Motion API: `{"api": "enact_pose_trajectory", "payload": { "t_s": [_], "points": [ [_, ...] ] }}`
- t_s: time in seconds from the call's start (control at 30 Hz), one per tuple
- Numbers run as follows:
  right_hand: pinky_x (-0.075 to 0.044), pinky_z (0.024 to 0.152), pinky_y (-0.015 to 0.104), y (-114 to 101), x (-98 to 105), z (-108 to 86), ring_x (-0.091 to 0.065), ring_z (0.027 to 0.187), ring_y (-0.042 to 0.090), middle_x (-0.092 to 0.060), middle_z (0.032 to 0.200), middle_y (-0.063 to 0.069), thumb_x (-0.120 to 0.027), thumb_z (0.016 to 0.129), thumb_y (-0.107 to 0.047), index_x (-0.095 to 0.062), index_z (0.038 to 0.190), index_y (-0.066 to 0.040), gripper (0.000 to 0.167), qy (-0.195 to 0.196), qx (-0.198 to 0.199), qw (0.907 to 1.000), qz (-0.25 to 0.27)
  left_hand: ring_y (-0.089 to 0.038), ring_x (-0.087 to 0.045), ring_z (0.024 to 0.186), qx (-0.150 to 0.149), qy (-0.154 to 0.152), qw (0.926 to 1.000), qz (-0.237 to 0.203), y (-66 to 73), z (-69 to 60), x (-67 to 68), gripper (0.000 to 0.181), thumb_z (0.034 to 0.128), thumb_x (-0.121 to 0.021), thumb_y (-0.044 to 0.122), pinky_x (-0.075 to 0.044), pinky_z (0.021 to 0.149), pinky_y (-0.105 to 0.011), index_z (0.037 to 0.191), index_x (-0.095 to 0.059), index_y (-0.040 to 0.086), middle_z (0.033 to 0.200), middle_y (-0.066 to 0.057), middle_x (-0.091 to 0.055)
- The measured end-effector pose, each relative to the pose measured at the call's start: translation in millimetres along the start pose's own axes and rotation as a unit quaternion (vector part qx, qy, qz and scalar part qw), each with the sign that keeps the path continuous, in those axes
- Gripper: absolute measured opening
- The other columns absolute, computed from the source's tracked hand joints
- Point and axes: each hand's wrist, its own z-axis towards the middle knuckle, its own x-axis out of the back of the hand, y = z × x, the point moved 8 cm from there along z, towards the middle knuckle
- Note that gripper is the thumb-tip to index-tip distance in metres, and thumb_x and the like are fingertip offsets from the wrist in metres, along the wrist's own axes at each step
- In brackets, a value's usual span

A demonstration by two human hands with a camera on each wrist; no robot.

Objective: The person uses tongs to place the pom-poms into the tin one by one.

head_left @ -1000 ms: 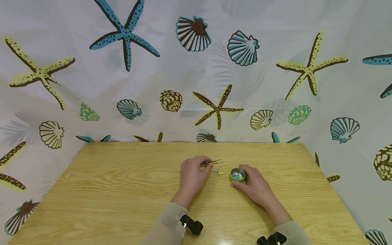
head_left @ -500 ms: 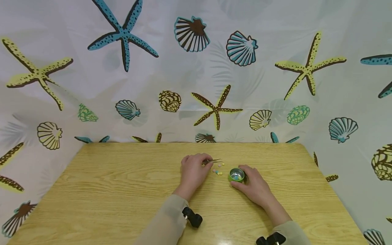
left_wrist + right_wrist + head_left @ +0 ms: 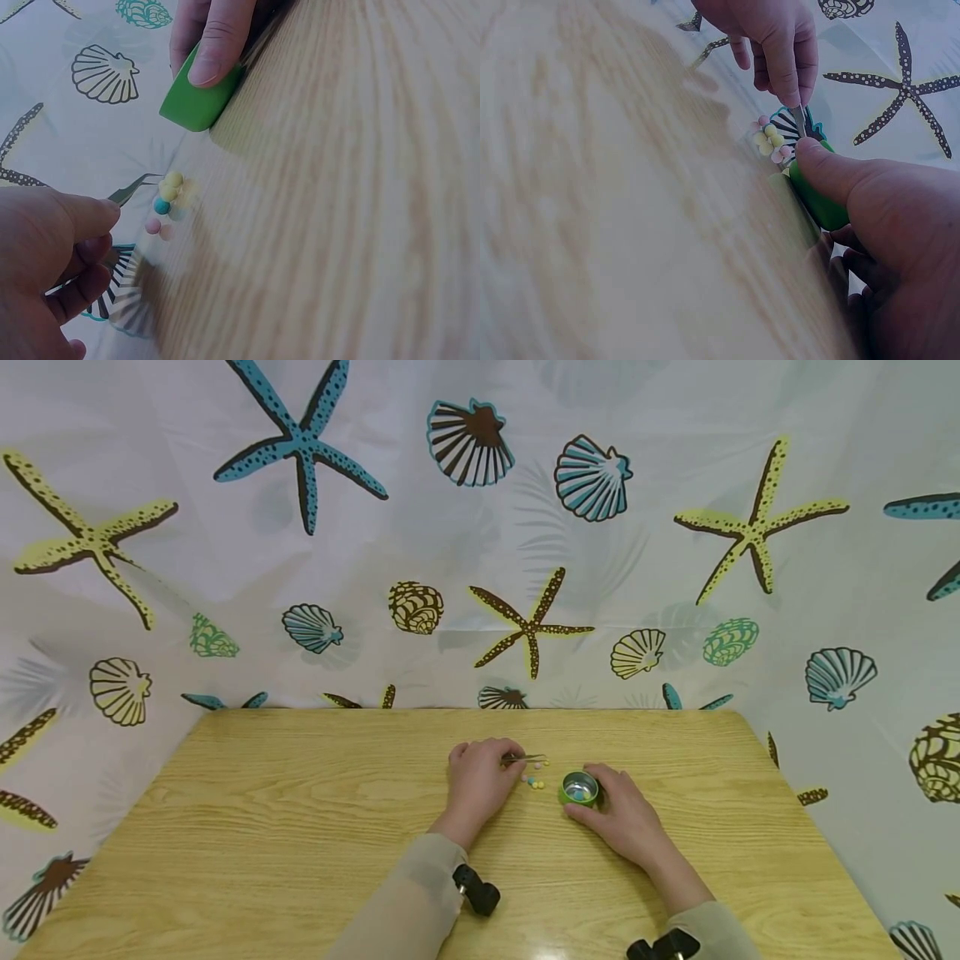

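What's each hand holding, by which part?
Left hand pinches slim silvery metal tweezers behind the tips; right hand grips a round green tin by its outer wall.

A pair of metal tweezers [image 3: 130, 190] is held with its bent tips slightly parted beside small round yellow, blue and pink beads [image 3: 169, 193], which are loosely clustered. A round green container [image 3: 189, 106] with a silvery interior is held upright, open at the top; blue and yellow pieces [image 3: 581, 794] are contained inside.
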Motion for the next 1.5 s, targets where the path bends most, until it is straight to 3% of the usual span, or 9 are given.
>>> {"api": "enact_pose_trajectory", "payload": {
  "t_s": [0.5,1.03,1.37,1.5],
  "points": [
    [-0.037,0.120,0.071,4.2,-2.0,1.1,-0.040,0.156,0.049,-0.054,0.161,0.021,-0.082,0.101,-0.045,-0.055,0.159,-0.010,0.073,-0.004,-0.008,1.0000,0.000,-0.021,-0.074,0.101,0.013,-0.010,0.9998,-0.013,-4.6,-1.0,-6.9,0.005,0.1025,-0.084,0.025,-0.033,0.121,-0.067,0.107,-0.084,0.023,0.102,0.005,-0.081],
    [-0.032,0.122,0.074,2.8,-1.7,1.9,-0.032,0.159,0.054,-0.054,0.161,0.022,-0.083,0.101,-0.043,-0.054,0.160,-0.008,0.074,-0.005,-0.007,1.0000,0.001,-0.022,-0.074,0.104,0.016,-0.004,0.9998,-0.015,-6.4,1.0,-7.6,0.007,0.1024,-0.084,0.026,-0.033,0.121,-0.066,0.109,-0.085,0.023,0.106,0.004,-0.082],
    [-0.041,0.117,0.069,1.7,-1.7,2.1,-0.048,0.150,0.046,-0.056,0.158,0.021,-0.083,0.101,-0.042,-0.055,0.159,-0.008,0.073,0.000,-0.005,1.0000,-0.003,-0.022,-0.074,0.104,0.014,0.001,0.9998,-0.016,-6.6,0.9,-8.0,0.007,0.1025,-0.084,0.025,-0.034,0.121,-0.065,0.109,-0.085,0.023,0.106,0.004,-0.082],
    [-0.041,0.118,0.069,1.7,-1.1,2.2,-0.047,0.150,0.046,-0.056,0.158,0.021,-0.083,0.101,-0.042,-0.055,0.159,-0.008,0.073,-0.001,-0.006,1.0000,-0.003,-0.022,-0.074,0.105,0.016,0.002,0.9997,-0.018,-7.0,0.2,-6.9,0.007,0.1029,-0.083,0.025,-0.034,0.121,-0.065,0.110,-0.085,0.023,0.107,0.004,-0.082]
  ]
}}
